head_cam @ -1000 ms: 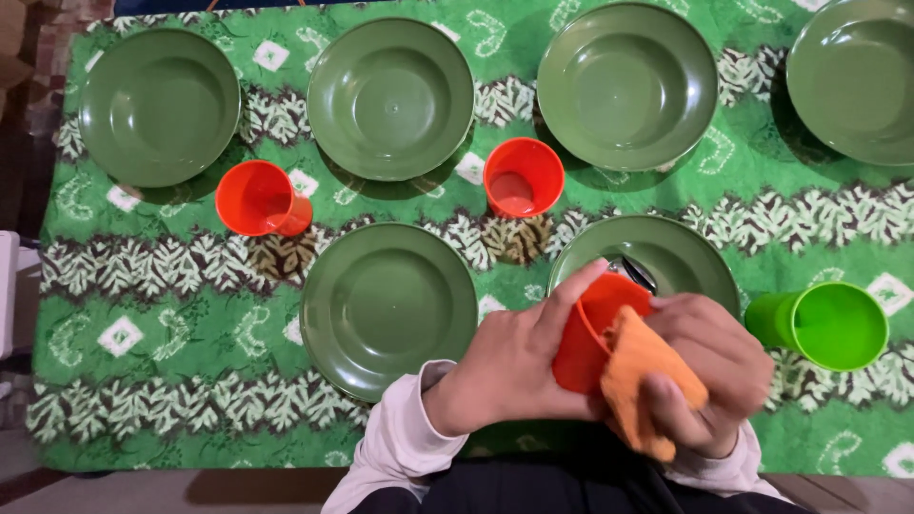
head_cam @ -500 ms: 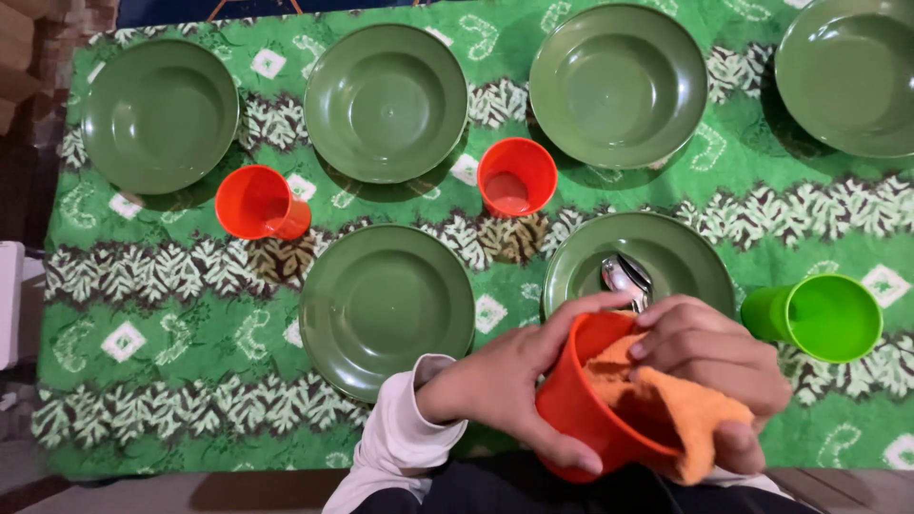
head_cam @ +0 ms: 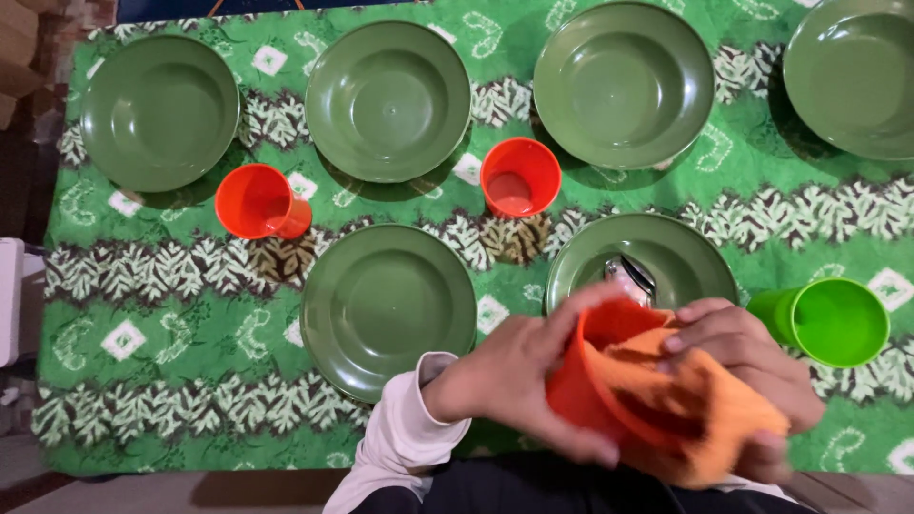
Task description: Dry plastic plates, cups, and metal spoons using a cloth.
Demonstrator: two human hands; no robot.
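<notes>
My left hand (head_cam: 514,376) grips an orange plastic cup (head_cam: 595,366) near the bottom edge, tilted with its mouth toward my right. My right hand (head_cam: 757,366) holds an orange cloth (head_cam: 709,419) that is pressed into the cup's mouth and drapes over its rim. Both hands are blurred. Just behind the cup lies a green plate (head_cam: 666,252) with metal spoons (head_cam: 628,276) on it, partly hidden by my hands.
A green patterned cloth (head_cam: 171,314) covers the table. Several more green plates (head_cam: 386,305) lie on it, plus two orange cups (head_cam: 257,202) (head_cam: 519,178) and a bright green cup (head_cam: 833,322) at the right. A white object (head_cam: 8,300) sits at the left edge.
The cup dropped lower and tilted open toward my right hand. The cloth went from outside the cup into its mouth and now spreads over the rim.
</notes>
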